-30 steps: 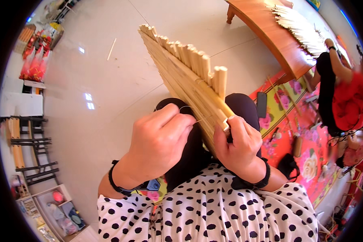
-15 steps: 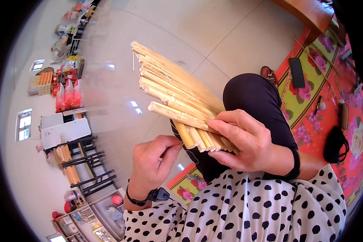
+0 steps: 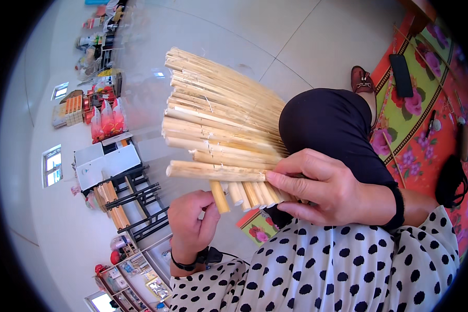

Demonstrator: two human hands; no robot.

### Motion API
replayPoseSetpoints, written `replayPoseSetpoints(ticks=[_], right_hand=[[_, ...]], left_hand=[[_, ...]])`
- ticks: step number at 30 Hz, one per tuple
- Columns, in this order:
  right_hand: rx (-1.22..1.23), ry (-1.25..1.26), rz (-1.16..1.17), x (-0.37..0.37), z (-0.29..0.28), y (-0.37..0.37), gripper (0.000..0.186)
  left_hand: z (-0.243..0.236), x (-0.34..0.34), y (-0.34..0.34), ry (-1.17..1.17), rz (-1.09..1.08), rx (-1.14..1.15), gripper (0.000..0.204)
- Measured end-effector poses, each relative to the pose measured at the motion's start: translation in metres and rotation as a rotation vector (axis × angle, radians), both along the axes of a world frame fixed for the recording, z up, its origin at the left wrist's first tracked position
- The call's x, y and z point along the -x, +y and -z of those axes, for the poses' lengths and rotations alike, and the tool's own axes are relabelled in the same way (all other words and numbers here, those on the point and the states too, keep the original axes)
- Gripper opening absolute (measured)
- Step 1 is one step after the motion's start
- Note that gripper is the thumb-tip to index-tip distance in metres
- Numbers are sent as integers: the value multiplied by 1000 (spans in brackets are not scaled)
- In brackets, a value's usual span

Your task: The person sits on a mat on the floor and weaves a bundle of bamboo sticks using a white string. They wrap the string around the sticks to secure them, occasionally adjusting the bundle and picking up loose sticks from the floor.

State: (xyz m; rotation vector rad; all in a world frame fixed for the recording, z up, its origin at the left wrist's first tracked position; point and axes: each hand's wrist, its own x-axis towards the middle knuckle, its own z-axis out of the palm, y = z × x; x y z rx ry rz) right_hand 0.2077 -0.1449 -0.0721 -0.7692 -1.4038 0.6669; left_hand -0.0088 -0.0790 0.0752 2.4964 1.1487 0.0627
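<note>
A row of pale, straw-coloured stalks (image 3: 221, 122) fans out over my lap, joined by fine white thread stitches. My right hand (image 3: 317, 184) is closed on its near right part, thumb on top of the nearest long stalk (image 3: 213, 170) and fingers beneath. Under that stalk, a second layer of stalk ends (image 3: 249, 195) points toward me, the leftmost one yellower. Beside this yellow end (image 3: 220, 197), my left hand (image 3: 195, 221) is closed in a pinch. Whatever its fingertips hold is hidden.
My dark-trousered knee (image 3: 330, 117) lies just beyond the stalks. On the flowered red mat (image 3: 429, 161) at right are a black phone (image 3: 400, 75), thin sticks and a black cap-like item (image 3: 451, 181). Black folding frames (image 3: 140, 200) and shelves (image 3: 135, 278) stand at left.
The stalks have turned so the near one lies more level, and more of the fan shows. My left hand stays pinched beside the lower ends. The view has shifted.
</note>
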Motion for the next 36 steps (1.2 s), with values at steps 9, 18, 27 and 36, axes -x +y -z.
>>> replayPoseSetpoints(ticks=[9, 18, 27, 36], right_hand=[[14, 2, -130, -8, -5, 0, 53], [-8, -41, 3, -2, -10, 5, 51], [-6, -130, 72, -5, -15, 6, 54], [-29, -174, 77, -8, -17, 6, 57]], left_hand=[[-1, -2, -6, 39, 51, -137, 9], [1, -11, -12, 25, -69, -53, 10], [16, -18, -8, -122, -12, -131, 12], [28, -19, -3, -218, 78, -181, 14]])
